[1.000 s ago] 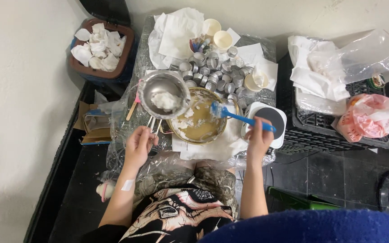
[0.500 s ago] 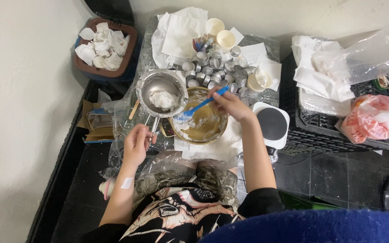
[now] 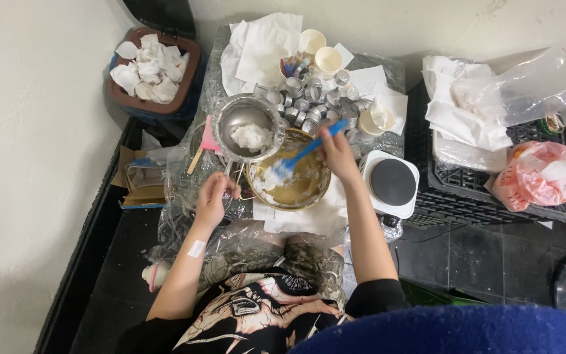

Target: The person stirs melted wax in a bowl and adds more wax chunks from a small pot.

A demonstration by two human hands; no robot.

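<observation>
Since the earlier frame, the blue spatula (image 3: 299, 156) is being drawn down into the brass bowl (image 3: 289, 178) by the right hand (image 3: 335, 152) closed on it, scraping white paste, while the pot (image 3: 247, 128) handle is being gripped by the left hand (image 3: 212, 196) for steadiness.

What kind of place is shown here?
Probably a small home craft corner, perhaps for candle making: many small metal cups, a gold pan with white residue, an electric hotplate, all low beside a white wall.
</observation>
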